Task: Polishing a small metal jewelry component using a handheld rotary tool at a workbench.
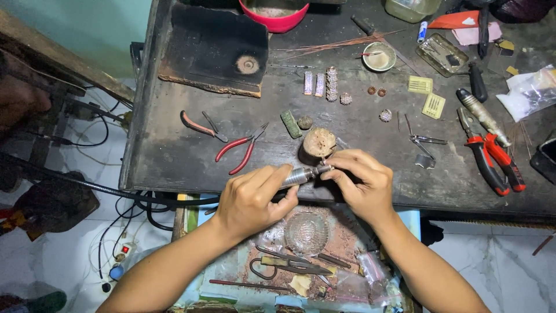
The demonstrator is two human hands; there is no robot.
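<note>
My left hand (252,200) grips a metal rotary handpiece (301,174) whose black cable runs off to the left. Its tip meets a small piece pinched in the fingers of my right hand (362,182); the piece is too small to make out. Both hands work at the front edge of a dark wooden workbench (174,156), just in front of a round wooden peg block (319,142). Below my hands an open drawer (301,261) holds a glass dish (307,232), scissors and dust.
On the bench lie red-handled pliers (240,149), another pair of pliers (200,126), red cutters (495,159), tweezers (425,142), small beaded jewellery pieces (331,84), a small bowl (379,57), a charred board (214,49) and a pink bowl (273,14). Cables hang at the left.
</note>
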